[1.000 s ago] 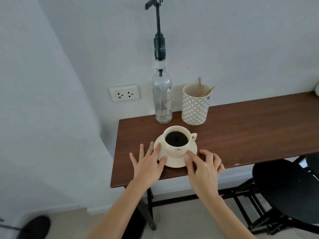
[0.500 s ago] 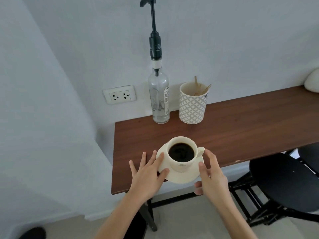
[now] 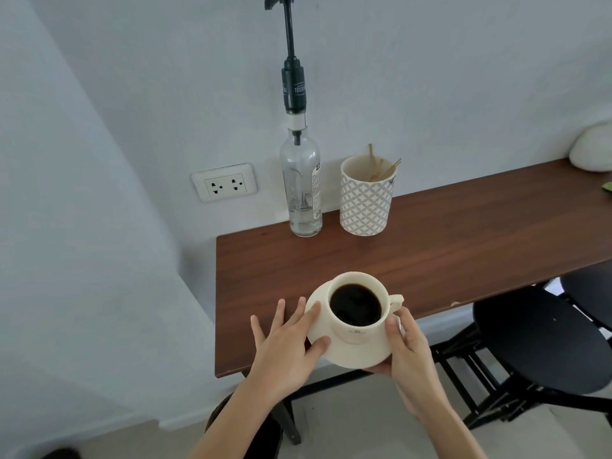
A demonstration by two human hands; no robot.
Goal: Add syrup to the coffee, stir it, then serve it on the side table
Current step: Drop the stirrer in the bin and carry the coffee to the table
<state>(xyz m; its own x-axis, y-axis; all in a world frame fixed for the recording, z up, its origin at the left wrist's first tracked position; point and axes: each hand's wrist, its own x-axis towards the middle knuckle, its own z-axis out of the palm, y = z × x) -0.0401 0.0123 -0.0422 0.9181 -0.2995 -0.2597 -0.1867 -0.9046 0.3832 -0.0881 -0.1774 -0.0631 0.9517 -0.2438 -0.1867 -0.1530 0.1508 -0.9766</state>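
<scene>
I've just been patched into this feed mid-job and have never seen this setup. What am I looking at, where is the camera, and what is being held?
There is no machine here: these are a person's two bare hands, filmed by one wide-angle camera worn on the head, looking forward and down. The left hand and right hand grip the saucer from either side, at the front edge of the brown table. On the saucer stands a cream cup full of black coffee. At the back of the table, by the wall, stand a clear syrup bottle with a tall black pump and a patterned mug holding wooden stir sticks. A black stool stands on the right.
</scene>
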